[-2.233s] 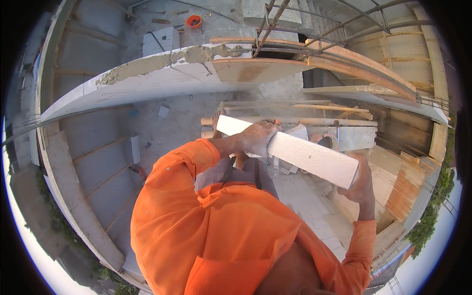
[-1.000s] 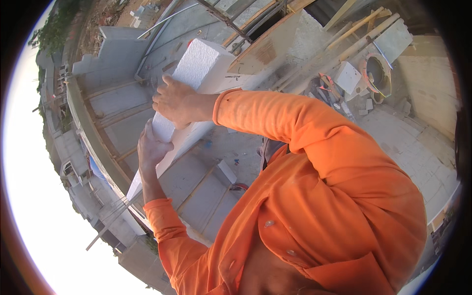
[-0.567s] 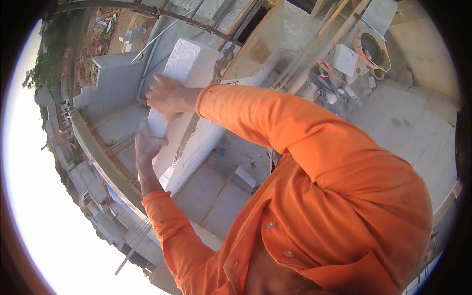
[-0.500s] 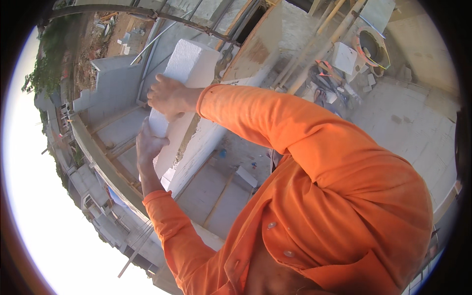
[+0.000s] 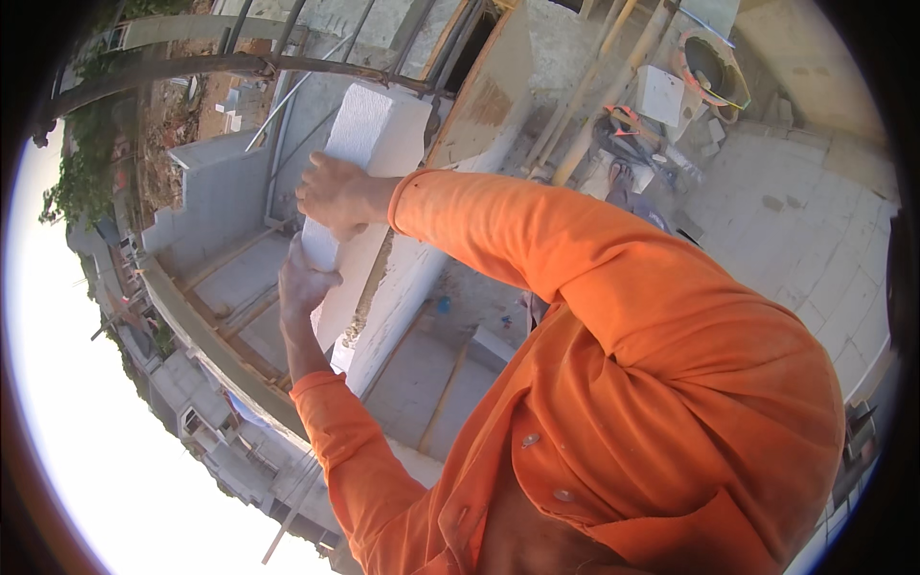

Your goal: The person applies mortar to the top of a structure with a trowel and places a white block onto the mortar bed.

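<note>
A white lightweight concrete block [image 5: 395,129] lies along the top of a narrow pale wall [image 5: 398,273]. My right hand [image 5: 335,195] reaches across and lies over the block, its fingers bent over the far-left edge. At the block's near end is my left hand [image 5: 307,287], with the thumb on the end face and the fingers along the outer side, partly hidden. Grey mortar [image 5: 369,292] shows along the wall below the block. Both my forearms are in orange sleeves.
Bamboo poles [image 5: 599,96] and a board [image 5: 484,91] stand beyond the wall. A round mortar tub [image 5: 709,67], a white block [image 5: 659,94] and scattered tools lie at the upper right. A dark metal bar [image 5: 192,67] crosses the upper left. Left of the wall is a drop to lower floors.
The whole view has shifted slightly, so the hands and block appear a little farther right and lower. Both hands keep about the same hold on the block.
</note>
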`<state>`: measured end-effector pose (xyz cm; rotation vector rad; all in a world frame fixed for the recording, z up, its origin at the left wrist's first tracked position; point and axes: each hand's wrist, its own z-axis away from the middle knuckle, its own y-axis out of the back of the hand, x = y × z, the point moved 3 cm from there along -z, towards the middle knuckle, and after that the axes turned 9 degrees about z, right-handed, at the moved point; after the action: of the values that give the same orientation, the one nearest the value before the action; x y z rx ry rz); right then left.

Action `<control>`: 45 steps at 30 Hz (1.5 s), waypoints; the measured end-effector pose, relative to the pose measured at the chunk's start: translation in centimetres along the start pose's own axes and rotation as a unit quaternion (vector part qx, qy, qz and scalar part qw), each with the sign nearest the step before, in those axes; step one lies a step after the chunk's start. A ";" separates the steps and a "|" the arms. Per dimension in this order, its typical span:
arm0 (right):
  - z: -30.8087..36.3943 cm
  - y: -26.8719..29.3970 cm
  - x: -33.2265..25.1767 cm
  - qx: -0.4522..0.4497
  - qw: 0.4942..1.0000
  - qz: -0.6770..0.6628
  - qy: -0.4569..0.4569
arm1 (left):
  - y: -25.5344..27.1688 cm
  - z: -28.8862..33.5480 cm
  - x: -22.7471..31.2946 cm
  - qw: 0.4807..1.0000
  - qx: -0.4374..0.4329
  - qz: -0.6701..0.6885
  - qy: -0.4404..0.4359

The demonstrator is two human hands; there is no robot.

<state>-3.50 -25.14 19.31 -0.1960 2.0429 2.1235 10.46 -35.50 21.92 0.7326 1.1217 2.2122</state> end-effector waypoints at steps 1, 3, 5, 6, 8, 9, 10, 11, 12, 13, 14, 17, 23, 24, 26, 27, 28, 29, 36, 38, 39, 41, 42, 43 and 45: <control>0.0 0.1 0.0 -0.004 1.000 0.000 0.001 | -0.1 0.0 -0.1 1.000 0.001 0.004 0.003; 0.1 0.3 0.0 -0.010 1.000 0.002 0.004 | -0.1 -0.2 -0.3 1.000 0.001 0.001 0.006; 0.2 0.6 -0.1 -0.015 1.000 0.005 0.008 | -0.1 -0.2 -0.5 1.000 0.000 -0.010 0.003; 0.2 0.4 -0.2 -0.013 1.000 0.010 0.005 | -0.1 -0.3 -0.4 1.000 -0.005 -0.011 0.003; 0.0 0.0 -0.4 -0.008 1.000 0.018 -0.002 | -0.2 -0.3 -0.3 1.000 -0.014 -0.011 0.002; 0.0 0.0 -0.4 -0.008 1.000 0.019 -0.001 | -0.2 -0.3 -0.4 1.000 -0.013 -0.003 0.003; -0.1 0.0 -0.4 -0.008 1.000 0.020 0.000 | -0.3 -0.3 -0.5 1.000 -0.012 0.006 0.005; -0.1 -0.1 -0.4 -0.008 1.000 0.020 0.001 | -0.4 -0.4 -0.6 1.000 -0.011 0.014 0.007; -0.1 0.0 -0.4 -0.007 1.000 0.019 0.001 | -0.4 -0.4 -0.7 1.000 -0.010 0.010 0.001; -0.1 0.0 -0.4 -0.005 1.000 0.017 0.002 | -0.4 -0.5 -0.9 1.000 -0.009 0.006 -0.004; -0.1 0.0 -0.5 -0.003 1.000 0.015 0.002 | -0.4 -0.5 -1.0 1.000 -0.009 0.003 -0.010; -0.2 -0.1 -0.4 -0.007 1.000 0.011 0.000 | -0.4 -0.6 -1.1 1.000 -0.005 -0.010 -0.008; -0.9 -0.6 -0.2 0.001 1.000 -0.006 -0.009 | -0.1 -0.9 -1.2 0.999 -0.016 -0.001 -0.029; -1.0 -0.9 -0.1 0.015 1.000 -0.012 -0.010 | -0.1 -0.9 -0.9 1.000 -0.011 0.005 -0.027; -1.2 -1.8 -0.1 0.042 0.999 -0.025 -0.010 | -0.3 -0.5 -0.5 1.000 -0.001 0.016 -0.024; -1.0 -1.7 -0.1 0.047 0.999 -0.024 -0.004 | -0.3 -0.3 -0.1 1.000 -0.006 0.019 -0.015; -0.8 -1.7 -0.1 0.051 0.998 -0.022 0.002 | -0.3 0.0 0.2 1.000 -0.010 0.022 -0.007; -0.6 -1.7 0.0 0.056 0.998 -0.021 0.008 | -0.4 0.2 0.4 1.000 -0.014 0.024 0.002; 0.2 -0.9 -0.1 0.000 0.999 0.008 0.044 | -1.6 0.6 -0.3 1.000 0.004 0.010 -0.001; 0.5 -0.8 0.0 -0.001 0.999 0.002 0.040 | -1.7 0.7 0.1 1.000 0.004 0.001 0.014; 0.5 -0.9 -0.2 0.006 0.999 0.002 0.036 | -1.7 0.8 -0.1 1.000 0.004 0.000 0.018; 0.6 -1.0 -0.5 0.018 0.999 0.003 0.026 | -1.9 0.9 -0.3 1.000 0.002 0.000 0.026; 0.7 -0.9 -0.4 0.017 0.999 0.003 0.029 | -1.8 0.9 -0.1 1.000 0.000 0.000 0.026; 0.8 -0.9 -0.4 0.015 0.999 0.003 0.032 | -1.8 0.9 0.1 1.000 -0.002 0.002 0.025; 0.8 -1.1 -0.3 0.027 0.999 0.004 0.031 | -1.8 1.0 0.3 1.000 -0.004 0.000 0.027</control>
<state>-2.96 -24.35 18.37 -0.2505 2.1363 2.0883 11.35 -33.87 20.94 0.6725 1.1384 2.2487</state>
